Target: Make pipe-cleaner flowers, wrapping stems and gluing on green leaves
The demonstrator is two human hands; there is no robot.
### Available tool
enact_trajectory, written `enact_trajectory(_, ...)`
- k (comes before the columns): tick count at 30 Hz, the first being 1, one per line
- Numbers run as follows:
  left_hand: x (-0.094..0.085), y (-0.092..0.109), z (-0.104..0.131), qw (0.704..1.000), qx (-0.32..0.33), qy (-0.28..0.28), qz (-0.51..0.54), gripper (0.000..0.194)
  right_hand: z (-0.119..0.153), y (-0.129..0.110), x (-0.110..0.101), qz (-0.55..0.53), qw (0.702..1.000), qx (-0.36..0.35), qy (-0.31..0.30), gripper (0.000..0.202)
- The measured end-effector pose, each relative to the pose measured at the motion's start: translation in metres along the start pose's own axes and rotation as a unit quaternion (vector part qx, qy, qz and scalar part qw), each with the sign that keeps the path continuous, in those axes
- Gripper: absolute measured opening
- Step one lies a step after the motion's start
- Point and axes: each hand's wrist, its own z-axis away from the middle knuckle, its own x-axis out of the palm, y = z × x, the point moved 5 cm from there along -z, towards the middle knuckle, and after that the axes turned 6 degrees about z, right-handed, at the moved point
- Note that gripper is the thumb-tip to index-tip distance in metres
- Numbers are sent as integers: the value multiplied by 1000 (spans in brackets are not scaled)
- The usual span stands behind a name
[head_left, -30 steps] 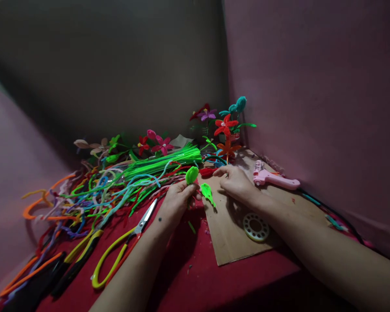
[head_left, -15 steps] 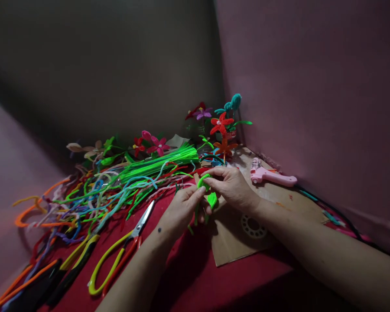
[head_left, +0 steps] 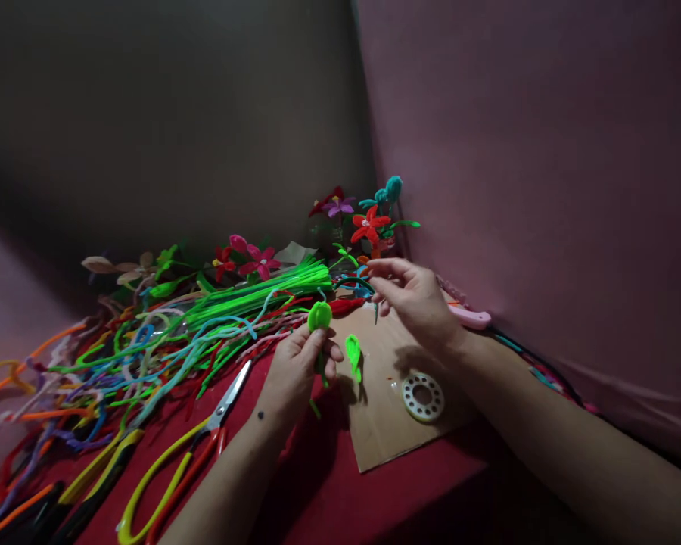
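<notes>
My left hand [head_left: 306,359] pinches a rounded bright green pipe-cleaner piece [head_left: 319,316] between thumb and fingers, its thin stems hanging below. Over the cardboard, my right hand [head_left: 412,299] is apart from that piece, with fingers spread and nothing seen in them. A second, leaf-shaped green pipe-cleaner piece [head_left: 352,354] lies on the cardboard sheet [head_left: 374,424] between the hands. Partly behind my right hand is a pink glue gun [head_left: 471,316], only its handle showing. Red-and-yellow scissors [head_left: 221,412] rest left of my left forearm, blades apart.
A bundle of green pipe cleaners [head_left: 261,291] and a tangle of coloured ones [head_left: 164,356] spread across the left. Pipe-cleaner flowers [head_left: 371,225] stand at the back by the walls. A white ring-shaped spool [head_left: 423,397] sits on the cardboard. Yellow-and-black handles [head_left: 99,473] lie at lower left.
My right hand has let go of the green piece and moved away to the right. The leaf-shaped piece now lies on the cardboard. The view has shifted slightly.
</notes>
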Motion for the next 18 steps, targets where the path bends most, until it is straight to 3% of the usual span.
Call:
enact_trajectory(2, 2, -1, 0, 1000, -7, 3, 28, 23, -2, -4, -27, 59, 998, 18, 15, 25)
enact_trajectory(5, 4, -5, 1, 997, -35, 7, 70, 24, 5, -7, -64, 230, 973, -32, 8, 15)
enact_trajectory(8, 6, -10, 2, 994, -50, -7, 99, 22, 22, 2, -81, 315, 948, -37, -18, 14)
enact_trajectory(10, 8, -12, 2, 991, -56, -30, 119, 21, 33, 4, -70, 312, 947, -38, -72, 15)
enact_trajectory(14, 8, -15, 4, 985, -79, -37, 151, 20, 45, -8, -14, 318, 918, -91, -221, 16)
enact_trajectory(18, 12, -15, 8, 976, -100, -68, 182, 15, 34, -11, 28, 307, 915, -91, -243, 8)
